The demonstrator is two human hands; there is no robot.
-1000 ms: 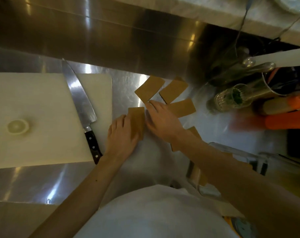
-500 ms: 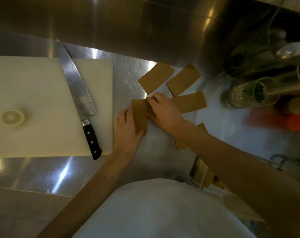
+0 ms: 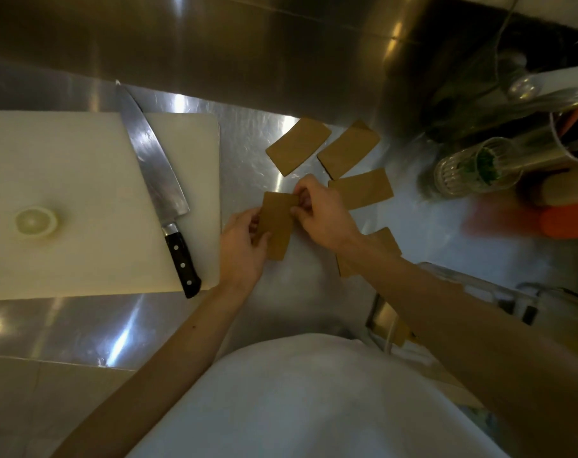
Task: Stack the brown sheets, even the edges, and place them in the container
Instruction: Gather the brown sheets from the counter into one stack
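Note:
Both hands hold one brown sheet (image 3: pixel 277 223) just above the steel counter. My left hand (image 3: pixel 243 249) grips its left edge and lower part. My right hand (image 3: pixel 320 213) pinches its upper right corner. Three more brown sheets lie flat further back: one (image 3: pixel 299 146), one (image 3: pixel 349 148) and one (image 3: pixel 363 192) partly under my right hand. Another brown sheet (image 3: pixel 385 241) lies half hidden beneath my right forearm. A clear container (image 3: pixel 385 319) with brown sheets inside sits at the counter's near right, mostly covered by my arm.
A white cutting board (image 3: pixel 82 200) lies to the left with a large chef's knife (image 3: pixel 158 183) and a pale onion half (image 3: pixel 35 221) on it. Glass jars (image 3: pixel 473 166), bottles and orange items crowd the right side. A steel backsplash rises behind.
The sheet that lay under both hands is now lifted off the counter and pinched between them. The view has shifted slightly.

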